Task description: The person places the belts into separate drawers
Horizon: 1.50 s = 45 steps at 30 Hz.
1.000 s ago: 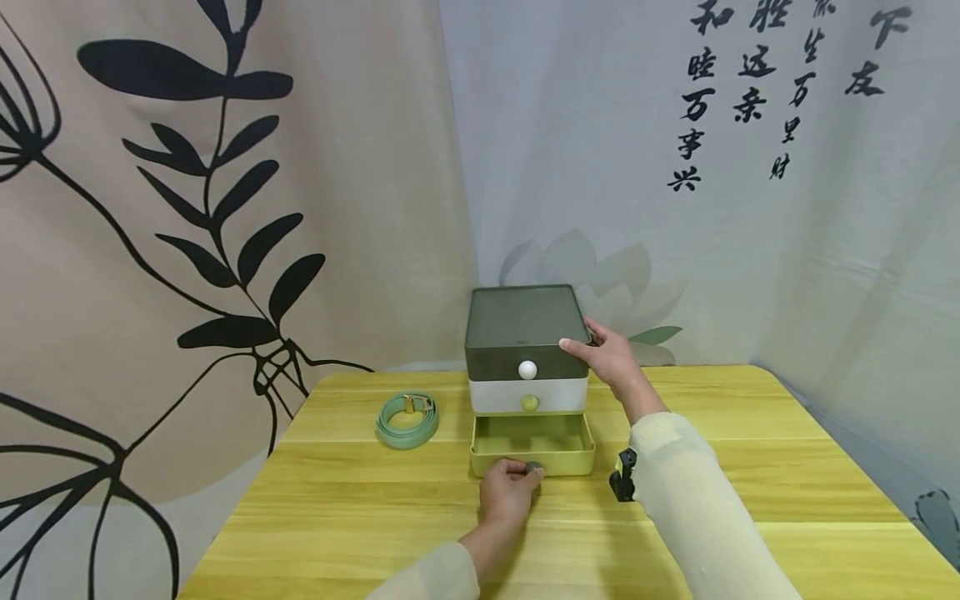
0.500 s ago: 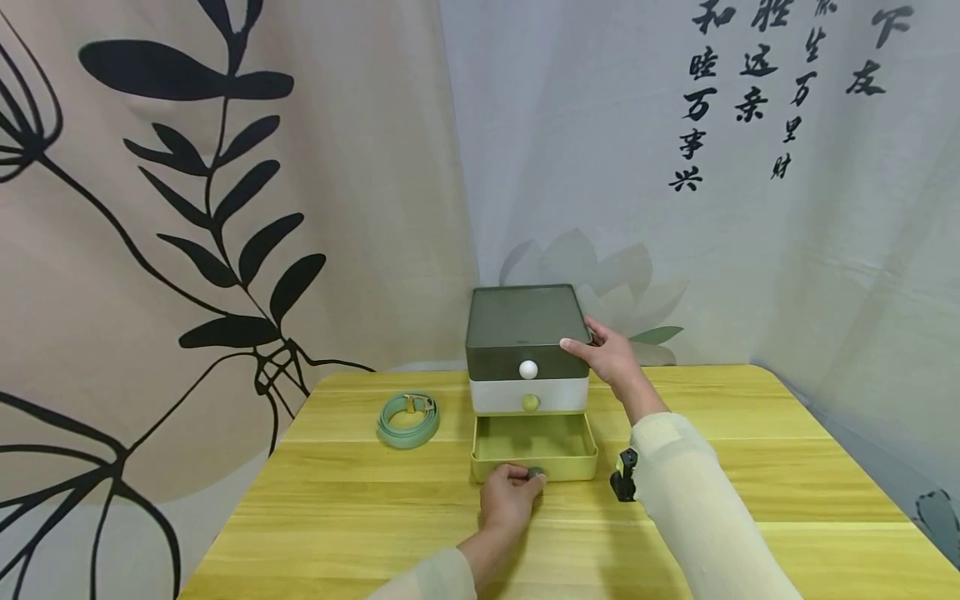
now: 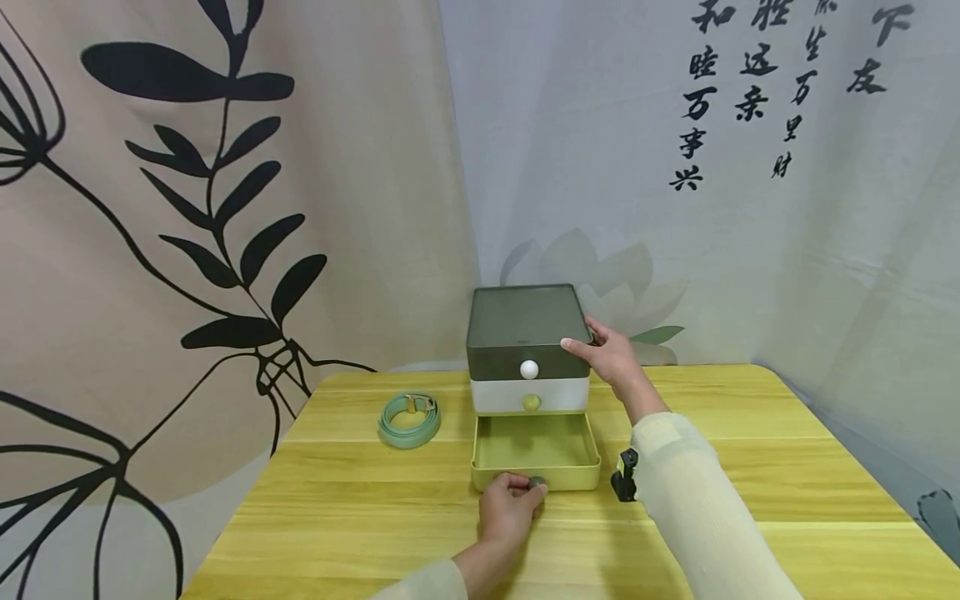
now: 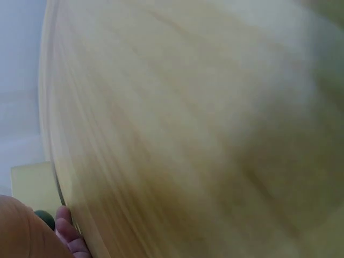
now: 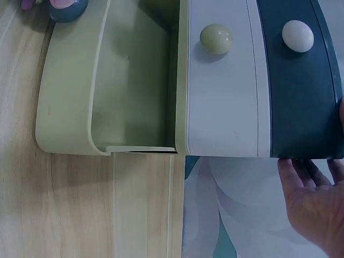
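A small three-tier desktop drawer unit (image 3: 525,317) stands on the table, with a dark green top tier, a white middle tier and a yellow-green bottom drawer (image 3: 573,479). That bottom drawer is pulled out, and its inside (image 5: 134,97) shows bare in the right wrist view. My left hand (image 3: 507,515) pinches the drawer's round dark knob (image 3: 536,482) between thumb and fingers. At the unit's upper right corner, my right hand (image 3: 613,360) holds the top tier, thumb over the top edge and fingers against the side. The white knob (image 3: 528,369) and yellow-green knob (image 3: 532,402) are untouched.
A coiled mint-green belt (image 3: 408,421) with a gold buckle lies on the wooden table (image 3: 337,517) left of the unit. Close behind the unit hangs a printed cloth backdrop (image 3: 375,208). A black device (image 3: 624,475) is worn at the right sleeve.
The bottom drawer has slid a little farther out toward me, my left hand moving with it on the knob. My right hand and the belt have stayed in place.
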Each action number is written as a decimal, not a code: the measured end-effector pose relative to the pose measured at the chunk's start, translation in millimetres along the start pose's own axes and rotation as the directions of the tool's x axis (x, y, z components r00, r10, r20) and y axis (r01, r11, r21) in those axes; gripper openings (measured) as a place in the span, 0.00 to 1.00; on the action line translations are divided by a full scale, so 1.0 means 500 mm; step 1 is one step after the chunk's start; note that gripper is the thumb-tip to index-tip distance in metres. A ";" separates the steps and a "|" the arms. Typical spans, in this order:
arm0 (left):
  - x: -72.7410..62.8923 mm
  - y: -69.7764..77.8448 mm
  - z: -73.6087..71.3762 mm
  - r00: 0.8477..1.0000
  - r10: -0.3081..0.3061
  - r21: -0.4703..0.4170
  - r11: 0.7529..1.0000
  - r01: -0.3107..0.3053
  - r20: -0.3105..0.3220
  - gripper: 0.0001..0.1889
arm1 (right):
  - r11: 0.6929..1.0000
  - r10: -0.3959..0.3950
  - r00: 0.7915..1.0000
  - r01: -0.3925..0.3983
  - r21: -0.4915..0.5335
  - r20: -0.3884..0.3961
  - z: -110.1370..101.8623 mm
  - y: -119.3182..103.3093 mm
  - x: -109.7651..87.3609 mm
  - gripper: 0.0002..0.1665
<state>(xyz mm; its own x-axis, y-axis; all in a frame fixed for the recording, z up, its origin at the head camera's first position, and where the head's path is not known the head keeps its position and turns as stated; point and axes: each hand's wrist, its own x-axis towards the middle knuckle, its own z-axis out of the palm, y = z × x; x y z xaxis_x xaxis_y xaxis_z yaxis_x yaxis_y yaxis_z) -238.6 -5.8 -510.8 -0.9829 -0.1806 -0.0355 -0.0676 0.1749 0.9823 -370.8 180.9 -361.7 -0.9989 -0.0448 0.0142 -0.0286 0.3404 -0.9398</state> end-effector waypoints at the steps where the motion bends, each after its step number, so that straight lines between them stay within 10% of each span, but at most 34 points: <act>1: -0.002 0.000 0.000 1.000 0.004 -0.002 1.000 -0.004 -0.001 0.13 | 1.000 -0.001 1.000 0.001 0.001 0.001 0.000 0.000 0.000 0.50; 45: 0.009 0.008 -0.054 0.996 0.078 -0.057 0.995 -0.081 -0.049 0.09 | 1.000 -0.001 1.000 0.001 0.018 -0.011 0.001 0.002 0.005 0.49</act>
<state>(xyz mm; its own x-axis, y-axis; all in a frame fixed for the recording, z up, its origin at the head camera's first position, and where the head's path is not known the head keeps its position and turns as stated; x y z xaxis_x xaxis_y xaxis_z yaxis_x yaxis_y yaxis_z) -238.4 -32.0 -502.0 -0.9755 -0.2141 0.0503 0.0217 0.1337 0.9908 -373.2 180.9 -363.0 -0.9992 -0.0351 0.0187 -0.0291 0.3232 -0.9459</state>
